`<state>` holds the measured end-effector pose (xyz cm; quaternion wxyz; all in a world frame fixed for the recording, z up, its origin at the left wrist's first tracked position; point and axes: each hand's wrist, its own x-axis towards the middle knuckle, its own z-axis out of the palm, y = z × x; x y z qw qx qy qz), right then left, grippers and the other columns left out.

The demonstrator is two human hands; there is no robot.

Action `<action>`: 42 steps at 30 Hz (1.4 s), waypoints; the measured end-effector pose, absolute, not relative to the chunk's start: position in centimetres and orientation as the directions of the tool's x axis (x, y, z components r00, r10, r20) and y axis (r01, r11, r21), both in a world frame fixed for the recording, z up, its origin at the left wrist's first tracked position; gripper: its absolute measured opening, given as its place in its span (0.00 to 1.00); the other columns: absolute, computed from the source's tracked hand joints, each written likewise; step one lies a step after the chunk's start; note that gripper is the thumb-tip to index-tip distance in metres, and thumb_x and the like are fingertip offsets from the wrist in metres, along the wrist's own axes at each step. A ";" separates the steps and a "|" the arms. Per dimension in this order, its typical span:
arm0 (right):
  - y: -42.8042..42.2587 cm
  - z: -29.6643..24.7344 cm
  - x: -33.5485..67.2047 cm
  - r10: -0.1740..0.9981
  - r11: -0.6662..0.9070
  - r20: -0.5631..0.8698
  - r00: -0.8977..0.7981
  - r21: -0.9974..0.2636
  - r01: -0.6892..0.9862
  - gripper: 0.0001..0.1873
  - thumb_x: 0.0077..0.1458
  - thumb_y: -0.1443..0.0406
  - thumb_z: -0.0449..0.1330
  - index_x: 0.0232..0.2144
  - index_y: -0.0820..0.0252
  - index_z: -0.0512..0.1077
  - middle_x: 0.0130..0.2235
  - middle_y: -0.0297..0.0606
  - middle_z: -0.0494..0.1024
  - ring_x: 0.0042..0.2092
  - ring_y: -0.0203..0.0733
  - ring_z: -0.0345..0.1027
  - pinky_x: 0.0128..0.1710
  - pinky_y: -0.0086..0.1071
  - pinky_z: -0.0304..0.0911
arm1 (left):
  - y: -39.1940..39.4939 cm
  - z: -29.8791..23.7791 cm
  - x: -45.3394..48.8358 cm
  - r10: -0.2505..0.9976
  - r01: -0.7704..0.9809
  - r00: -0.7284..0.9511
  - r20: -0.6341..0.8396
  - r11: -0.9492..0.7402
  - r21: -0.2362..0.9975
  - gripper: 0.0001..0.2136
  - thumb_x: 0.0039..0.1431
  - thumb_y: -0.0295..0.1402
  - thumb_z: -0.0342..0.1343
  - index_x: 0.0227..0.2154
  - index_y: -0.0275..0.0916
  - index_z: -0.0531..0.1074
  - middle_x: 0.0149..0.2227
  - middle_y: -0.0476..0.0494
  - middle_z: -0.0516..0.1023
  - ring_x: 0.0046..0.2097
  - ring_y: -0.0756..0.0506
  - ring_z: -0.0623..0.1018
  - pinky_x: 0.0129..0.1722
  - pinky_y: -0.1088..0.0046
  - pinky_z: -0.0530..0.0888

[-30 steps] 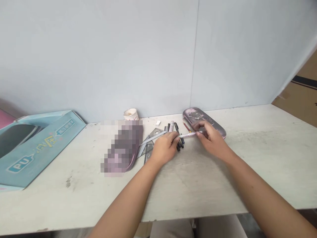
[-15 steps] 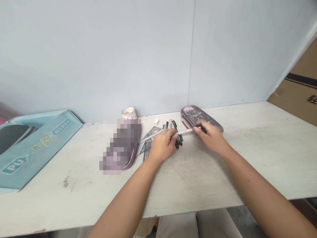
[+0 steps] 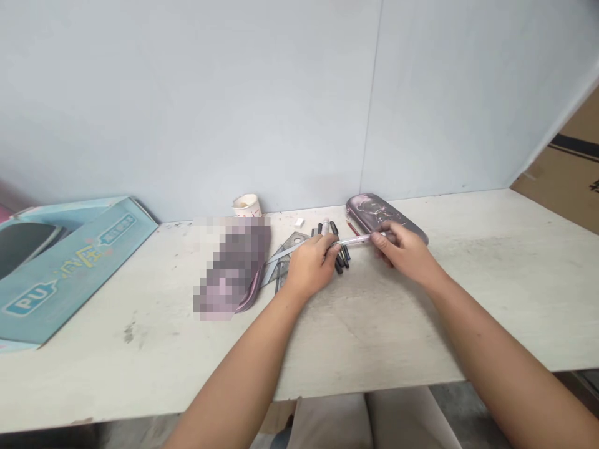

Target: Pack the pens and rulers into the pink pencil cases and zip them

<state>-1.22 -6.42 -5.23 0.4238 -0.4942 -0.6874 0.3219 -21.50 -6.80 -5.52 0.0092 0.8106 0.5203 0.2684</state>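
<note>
A pale grey wall panel [image 3: 187,106] rises behind a long, scuffed white bench [image 3: 384,337], and a brown cardboard box [image 3: 571,168] shows past the bench's far right corner. Below the front edge are the person's beige trousers [image 3: 327,424]. At the left end of the bench lies a large teal box [image 3: 70,268] printed with "PU", its side opening dark, with something pink just behind it at the frame edge.

Near the middle lies a long pouch [image 3: 231,268], too pixelated to make out beyond its purple-grey colour. Just right of it, a few clear rulers and set squares [image 3: 286,252] lie partly under the left hand. Further right, a hard purple pencil case [image 3: 386,215] lies near the wall, under the right hand's reach. A paper cup [image 3: 246,206] stands by the wall behind the pouch.

The hands are apart, with a slim pink-and-clear pen [image 3: 358,240] held level between them. The left hand [image 3: 311,265] closes around one end, and the right hand [image 3: 402,249] pinches the other between thumb and fingers. A loose bundle of black pens [image 3: 340,254] lies just under the left hand, with a red pencil [image 3: 353,228] beside it and a small white eraser [image 3: 299,222] nearby.
</note>
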 end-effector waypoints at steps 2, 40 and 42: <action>-6.4 -5.3 -1.2 0.945 0.326 0.284 -0.161 -0.830 0.453 0.14 0.52 0.54 0.52 0.31 0.58 0.66 0.21 0.30 0.67 0.22 0.34 0.60 0.22 0.29 0.58 | -6.9 -5.5 -21.6 0.847 0.841 0.315 0.428 -0.459 0.288 0.12 0.61 0.36 0.41 0.38 0.40 0.68 0.34 0.45 0.74 0.36 0.46 0.72 0.33 0.72 0.65; -6.5 -5.6 -1.2 0.893 0.435 0.442 -0.084 -0.801 0.410 0.08 0.52 0.63 0.53 0.34 0.57 0.68 0.27 0.33 0.73 0.30 0.38 0.68 0.32 0.32 0.63 | -6.3 -5.8 -21.4 0.943 0.554 0.305 0.133 -0.289 0.781 0.13 0.59 0.39 0.43 0.29 0.37 0.67 0.22 0.52 0.64 0.25 0.53 0.63 0.28 0.78 0.62; -6.6 -5.4 -1.2 0.862 0.488 0.493 -0.116 -0.748 0.450 0.07 0.52 0.64 0.52 0.33 0.56 0.69 0.29 0.33 0.74 0.30 0.37 0.68 0.32 0.32 0.62 | -6.3 -5.7 -21.5 0.940 0.539 0.316 0.128 -0.289 0.791 0.13 0.59 0.39 0.43 0.28 0.37 0.67 0.22 0.52 0.63 0.25 0.53 0.63 0.27 0.78 0.62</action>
